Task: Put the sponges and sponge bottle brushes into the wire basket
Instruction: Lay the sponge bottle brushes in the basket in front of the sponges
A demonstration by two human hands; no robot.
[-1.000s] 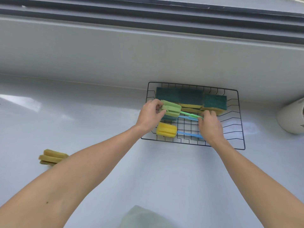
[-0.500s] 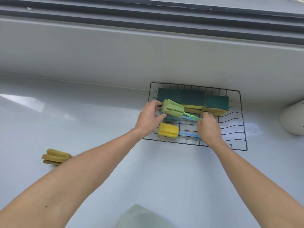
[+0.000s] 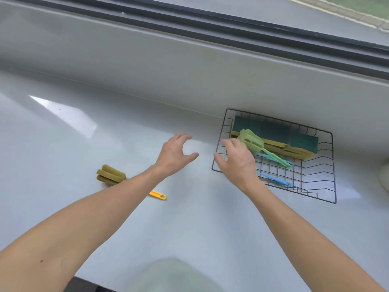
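Above the counter (image 3: 63, 144) — both hands spread, empty: left hand (image 3: 175, 155), right hand (image 3: 235, 160).

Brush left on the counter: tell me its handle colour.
Yellow-orange handle, olive-yellow sponge head; head view.

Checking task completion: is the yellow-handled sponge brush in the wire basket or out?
Out. The yellow-handled brush lies on the counter, left of the wire basket, partly hidden under the left forearm.

Left forearm (image 3: 88, 213) covers mid-handle of the yellow bottle brush (image 3: 111, 174). Right hand (image 3: 235, 161) hides wire basket (image 3: 328, 165) near-left corner, blue brush (image 3: 275, 179) heads. White object (image 3: 384, 178) cut off at right edge.
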